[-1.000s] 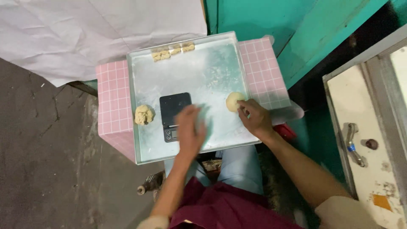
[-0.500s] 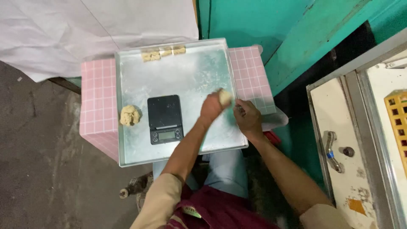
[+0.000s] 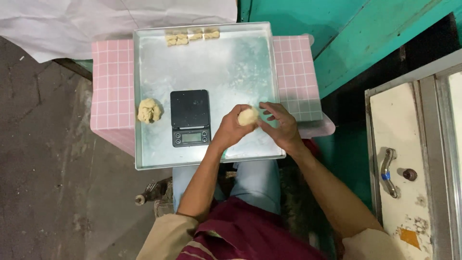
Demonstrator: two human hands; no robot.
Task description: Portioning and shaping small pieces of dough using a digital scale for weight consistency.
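Observation:
My left hand holds a pale ball of dough just above the metal tray, right of the black digital scale. My right hand touches the same dough ball from the right with its fingertips. A rougher lump of dough lies at the tray's left edge. Several small shaped dough pieces sit in a row along the tray's far edge.
The tray rests on a pink checked cloth over a small table. White paper lies beyond it. A teal wall stands to the right, and a cream metal cabinet with a handle at far right. Bare concrete floor lies left.
My left hand went from the scale to the dough ball on the right and lifted it; both hands have since brought it toward the tray's near middle. The camera view shifted.

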